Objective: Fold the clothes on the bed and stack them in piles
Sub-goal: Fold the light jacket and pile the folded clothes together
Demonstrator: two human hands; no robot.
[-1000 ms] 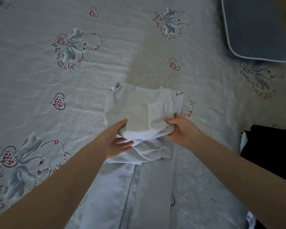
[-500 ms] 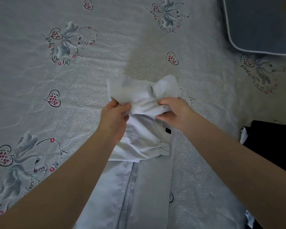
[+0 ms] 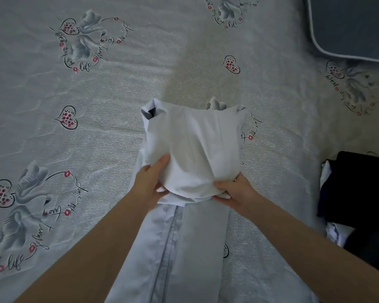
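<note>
Both hands pinch the folded white garment (image 3: 193, 149) mid-bed.
Left hand (image 3: 150, 184) and right hand (image 3: 234, 190) grip only its near edge; the loose layers could slip apart, undoing the fold.

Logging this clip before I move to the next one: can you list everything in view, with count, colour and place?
white garment: 1, white, centre of the bed, its far part folded back toward the person, its long near part lying flat with a seam down it
dark clothes pile: 1, black or navy with some white cloth under it, right edge
bedsheet: 1, pale grey with swan and red heart prints, under everything
grey cushion: 1, grey-blue with pale piping, top right corner
left hand: 1, grips the folded part's near left edge
right hand: 1, grips the folded part's near right edge
</note>
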